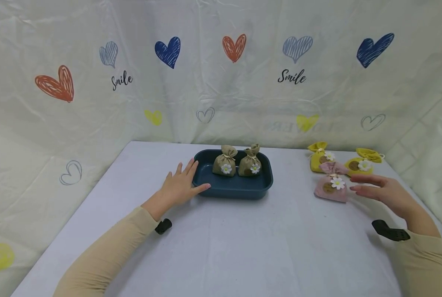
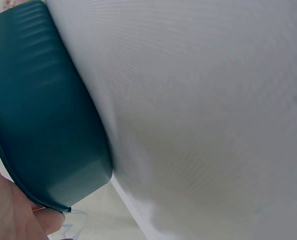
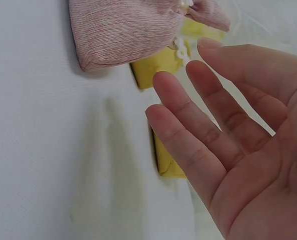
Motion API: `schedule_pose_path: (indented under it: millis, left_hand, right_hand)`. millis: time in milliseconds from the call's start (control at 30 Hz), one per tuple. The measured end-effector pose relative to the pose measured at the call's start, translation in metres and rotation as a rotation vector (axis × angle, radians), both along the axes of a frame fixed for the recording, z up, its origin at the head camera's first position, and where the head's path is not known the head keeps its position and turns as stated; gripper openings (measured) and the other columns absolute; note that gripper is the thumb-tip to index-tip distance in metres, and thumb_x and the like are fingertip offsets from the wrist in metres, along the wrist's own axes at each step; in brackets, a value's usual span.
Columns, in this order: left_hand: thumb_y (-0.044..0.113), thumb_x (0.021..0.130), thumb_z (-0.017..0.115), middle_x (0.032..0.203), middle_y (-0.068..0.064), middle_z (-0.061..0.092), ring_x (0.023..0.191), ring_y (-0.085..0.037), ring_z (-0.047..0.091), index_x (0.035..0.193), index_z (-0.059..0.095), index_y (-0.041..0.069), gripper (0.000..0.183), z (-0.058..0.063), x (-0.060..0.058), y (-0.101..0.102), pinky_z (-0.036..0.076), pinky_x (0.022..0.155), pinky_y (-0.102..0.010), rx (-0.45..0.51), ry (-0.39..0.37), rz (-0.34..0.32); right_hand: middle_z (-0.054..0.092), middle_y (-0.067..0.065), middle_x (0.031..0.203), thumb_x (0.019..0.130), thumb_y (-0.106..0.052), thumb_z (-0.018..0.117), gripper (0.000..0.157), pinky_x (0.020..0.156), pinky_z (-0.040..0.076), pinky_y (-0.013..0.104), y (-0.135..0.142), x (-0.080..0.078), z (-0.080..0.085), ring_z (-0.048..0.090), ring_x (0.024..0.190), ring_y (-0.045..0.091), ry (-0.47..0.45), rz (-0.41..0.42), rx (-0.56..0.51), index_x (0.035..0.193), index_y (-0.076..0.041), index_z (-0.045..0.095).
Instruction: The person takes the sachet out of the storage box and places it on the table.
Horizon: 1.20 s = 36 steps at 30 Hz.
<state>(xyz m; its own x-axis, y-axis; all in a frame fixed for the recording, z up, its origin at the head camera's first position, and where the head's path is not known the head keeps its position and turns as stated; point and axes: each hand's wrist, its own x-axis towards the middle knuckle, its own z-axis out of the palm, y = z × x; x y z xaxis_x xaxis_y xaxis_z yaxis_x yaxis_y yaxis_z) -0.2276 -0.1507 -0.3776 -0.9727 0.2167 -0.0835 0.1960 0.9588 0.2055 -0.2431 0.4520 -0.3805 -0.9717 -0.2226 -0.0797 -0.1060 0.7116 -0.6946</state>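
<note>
My left hand is at the left end of a dark teal tray, fingers spread and fairly straight along its rim. In the left wrist view, fingers touch the tray's lip. Two tan drawstring pouches with white flowers stand upright inside the tray. On the right, my right hand hovers just beside a pink pouch, apart from it and holding nothing. Its fingers are extended in the right wrist view. Behind the pink pouch sit two yellow pouches, one of them close to my fingertips.
A white cloth covers the table. Behind it hangs a pale curtain printed with hearts and "Smile". Black wrist straps sit at both sleeve cuffs.
</note>
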Motion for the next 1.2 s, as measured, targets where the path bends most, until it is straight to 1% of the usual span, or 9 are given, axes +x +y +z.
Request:
schedule_pose_path:
  millis: [200, 333, 433, 667, 767, 900, 967, 1100, 1200]
  left_hand:
    - [0.080, 0.094, 0.042, 0.172, -0.007, 0.005, 0.154, -0.043, 0.008, 0.167, 0.009, 0.014, 0.104, 0.001, 0.000, 0.001, 0.017, 0.116, -0.070, -0.009, -0.002, 0.002]
    - [0.080, 0.094, 0.042, 0.172, -0.008, 0.005, 0.154, -0.044, 0.008, 0.167, 0.008, 0.013, 0.104, 0.001, 0.000, 0.001, 0.017, 0.116, -0.070, -0.011, -0.003, 0.002]
    - [0.079, 0.094, 0.042, 0.172, -0.008, 0.005, 0.154, -0.044, 0.008, 0.167, 0.008, 0.013, 0.104, 0.001, 0.000, 0.001, 0.017, 0.115, -0.070, -0.007, -0.001, 0.000]
    - [0.079, 0.095, 0.043, 0.172, -0.007, 0.005, 0.154, -0.044, 0.008, 0.167, 0.008, 0.014, 0.103, 0.001, 0.000, 0.000, 0.017, 0.116, -0.070, -0.004, 0.001, 0.003]
    - [0.078, 0.095, 0.043, 0.172, -0.007, 0.005, 0.154, -0.044, 0.008, 0.167, 0.008, 0.014, 0.103, 0.002, 0.001, 0.001, 0.017, 0.116, -0.070, -0.005, -0.001, 0.003]
    - [0.078, 0.095, 0.044, 0.172, -0.007, 0.003, 0.154, -0.043, 0.007, 0.167, 0.006, 0.014, 0.103, 0.003, 0.002, 0.002, 0.016, 0.116, -0.069, -0.003, -0.013, 0.008]
    - [0.077, 0.095, 0.044, 0.172, -0.006, 0.002, 0.154, -0.044, 0.007, 0.167, 0.006, 0.014, 0.103, 0.004, 0.003, 0.002, 0.015, 0.117, -0.069, 0.001, -0.018, 0.011]
    - [0.077, 0.096, 0.044, 0.172, -0.006, 0.002, 0.154, -0.043, 0.007, 0.167, 0.006, 0.014, 0.103, 0.004, 0.003, 0.002, 0.015, 0.117, -0.069, 0.001, -0.015, 0.010]
    - [0.078, 0.095, 0.043, 0.172, -0.006, 0.003, 0.154, -0.043, 0.007, 0.167, 0.006, 0.014, 0.103, 0.003, 0.002, 0.002, 0.015, 0.117, -0.069, -0.002, -0.015, 0.010]
  right_hand:
    - [0.054, -0.038, 0.115, 0.103, -0.032, 0.064, 0.049, 0.076, 0.043, 0.014, 0.000, 0.002, 0.005, 0.042, 0.104, -0.021, 0.024, -0.011, -0.031, 0.143, -0.005, 0.057]
    - [0.066, -0.028, 0.114, 0.104, -0.026, 0.063, 0.039, 0.076, 0.044, 0.011, -0.005, 0.007, 0.014, 0.052, 0.102, -0.019, 0.041, -0.009, -0.111, 0.139, -0.009, 0.061]
    - [0.073, -0.018, 0.111, 0.104, -0.013, 0.063, 0.032, 0.078, 0.045, 0.008, -0.010, 0.009, 0.020, 0.062, 0.101, -0.012, 0.062, 0.021, -0.216, 0.135, -0.011, 0.065]
    - [0.070, -0.019, 0.117, 0.101, 0.004, 0.059, 0.034, 0.083, 0.048, 0.009, -0.025, 0.009, 0.031, 0.069, 0.100, -0.003, 0.110, 0.119, -0.353, 0.130, -0.012, 0.071]
    - [0.068, -0.021, 0.120, 0.102, 0.005, 0.058, 0.034, 0.083, 0.050, 0.011, -0.033, 0.009, 0.036, 0.068, 0.101, -0.002, 0.122, 0.143, -0.357, 0.131, -0.007, 0.069]
    - [0.065, -0.021, 0.122, 0.102, 0.002, 0.059, 0.034, 0.083, 0.050, 0.011, -0.044, 0.011, 0.045, 0.066, 0.103, -0.004, 0.147, 0.150, -0.307, 0.135, -0.004, 0.066]
    - [0.066, -0.021, 0.122, 0.102, -0.001, 0.060, 0.034, 0.083, 0.048, 0.010, -0.049, 0.012, 0.049, 0.065, 0.104, -0.006, 0.149, 0.142, -0.282, 0.136, -0.005, 0.066]
    - [0.070, -0.015, 0.121, 0.103, -0.003, 0.061, 0.034, 0.083, 0.047, 0.010, -0.063, 0.013, 0.056, 0.066, 0.105, -0.004, 0.171, 0.149, -0.255, 0.136, -0.003, 0.065]
    - [0.073, -0.008, 0.118, 0.102, 0.001, 0.060, 0.032, 0.085, 0.049, 0.012, -0.074, 0.014, 0.060, 0.068, 0.103, 0.001, 0.200, 0.165, -0.268, 0.134, 0.005, 0.064]
